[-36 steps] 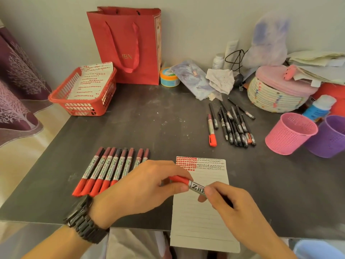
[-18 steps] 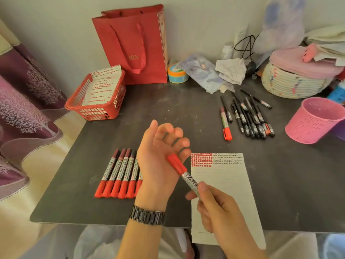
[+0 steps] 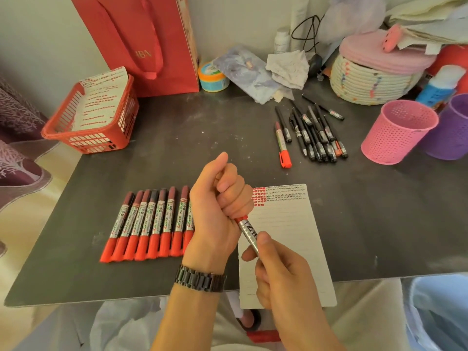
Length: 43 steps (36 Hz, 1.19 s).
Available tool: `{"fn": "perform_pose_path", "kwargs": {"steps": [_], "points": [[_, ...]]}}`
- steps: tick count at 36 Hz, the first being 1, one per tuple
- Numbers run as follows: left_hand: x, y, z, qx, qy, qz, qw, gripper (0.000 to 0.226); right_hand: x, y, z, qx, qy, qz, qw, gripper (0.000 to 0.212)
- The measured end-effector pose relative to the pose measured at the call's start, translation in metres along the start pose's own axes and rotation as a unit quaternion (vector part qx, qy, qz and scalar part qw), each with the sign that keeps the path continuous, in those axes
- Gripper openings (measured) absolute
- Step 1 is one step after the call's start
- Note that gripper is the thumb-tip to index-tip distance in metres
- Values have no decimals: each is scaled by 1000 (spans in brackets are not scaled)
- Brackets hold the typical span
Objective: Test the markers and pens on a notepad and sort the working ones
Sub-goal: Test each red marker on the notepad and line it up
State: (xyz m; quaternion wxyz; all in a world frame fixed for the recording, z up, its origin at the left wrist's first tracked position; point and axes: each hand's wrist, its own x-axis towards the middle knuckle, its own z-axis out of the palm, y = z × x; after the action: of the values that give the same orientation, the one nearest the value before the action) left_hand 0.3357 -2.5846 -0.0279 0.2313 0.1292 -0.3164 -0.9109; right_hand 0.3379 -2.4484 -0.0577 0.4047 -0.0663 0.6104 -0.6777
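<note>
Your left hand (image 3: 220, 206) is fisted round the red cap end of a silver-barrelled red marker (image 3: 248, 233); your right hand (image 3: 278, 277) pinches its barrel, over the white lined notepad (image 3: 286, 239), with a row of red-capped markers (image 3: 152, 224) just left of the notepad

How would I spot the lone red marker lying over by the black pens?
Find the pink perforated plastic cup on the right of the dark grey table; a cluster of slim black pens lies just left of it. At that cluster's left edge lies the silver-barrelled marker, thicker than those pens, with a big bright red cap.
</note>
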Motion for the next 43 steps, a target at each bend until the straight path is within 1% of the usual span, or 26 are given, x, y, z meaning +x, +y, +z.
{"fn": "perform_pose_path", "kwargs": {"steps": [2,3,4,5,7,10,11,13,14,15,16,17,19,20,22,23,24,26,28,29,31,34,35,37,43], "points": [[-1,5,-5,84,-4,4,996,47,4,-1,-4,-47,-13,-12,999,46],[-3,8,-8,153,-4,14,988,45,7,-2,-6,-74,-18,-22,997,48],[-7,11,-13,239,-5,25,971,43,11,-4,-9,-105,-23,-35,994,50],[-12,16,-18,331,-11,33,943,40,15,-6,-12,-140,-28,-51,988,51],[-21,28,-30,485,-40,21,873,36,24,-10,-16,-221,-44,-90,970,46],[-40,54,-51,630,-71,-58,771,30,36,-16,-17,-313,-59,-134,938,35],[-46,63,-57,656,-66,-85,747,29,38,-18,-15,-334,-68,-148,928,31],[-61,79,-68,663,-55,-130,735,26,42,-20,-8,-362,-94,-174,911,25],[-68,86,-72,670,-56,-136,727,24,44,-21,-4,-371,-108,-184,904,21],[-74,94,-77,686,-54,-135,713,23,45,-21,1,-375,-118,-190,900,18],[-81,100,-82,703,-42,-131,698,22,46,-21,6,-374,-122,-193,899,18],[-87,108,-89,717,-19,-119,686,22,48,-19,9,-369,-122,-197,900,25],[-98,123,-108,727,60,-71,681,22,53,-13,14,-385,-106,-213,892,46],[-103,129,-118,716,110,-39,688,22,56,-9,14,-411,-94,-224,879,53],[-110,138,-139,670,212,23,711,17,62,0,15,-466,-67,-249,846,55],[-112,140,-149,655,261,54,707,14,65,6,15,-487,-55,-262,832,52],[-113,141,-157,654,307,82,686,15,68,11,15,-504,-48,-271,819,50],[-112,138,-171,658,384,117,637,21,75,20,15,-549,-44,-259,793,51],[-109,131,-180,658,432,111,607,18,80,26,15,-596,-45,-236,766,54],[-108,126,-183,659,447,96,597,13,81,27,15,-611,-47,-231,756,55],[-106,116,-191,670,462,74,576,19,83,28,16,-635,-59,-217,739,54],[-104,105,-195,695,472,72,538,24,85,28,16,-626,-56,-221,746,51],[-103,103,-194,698,477,73,529,25,85,28,17,-631,-54,-219,742,51],[-102,100,-194,699,484,78,520,25,84,27,19,-641,-54,-215,735,49],[-102,93,-188,704,497,86,500,30,83,28,19,-631,-38,-230,740,41]]}}
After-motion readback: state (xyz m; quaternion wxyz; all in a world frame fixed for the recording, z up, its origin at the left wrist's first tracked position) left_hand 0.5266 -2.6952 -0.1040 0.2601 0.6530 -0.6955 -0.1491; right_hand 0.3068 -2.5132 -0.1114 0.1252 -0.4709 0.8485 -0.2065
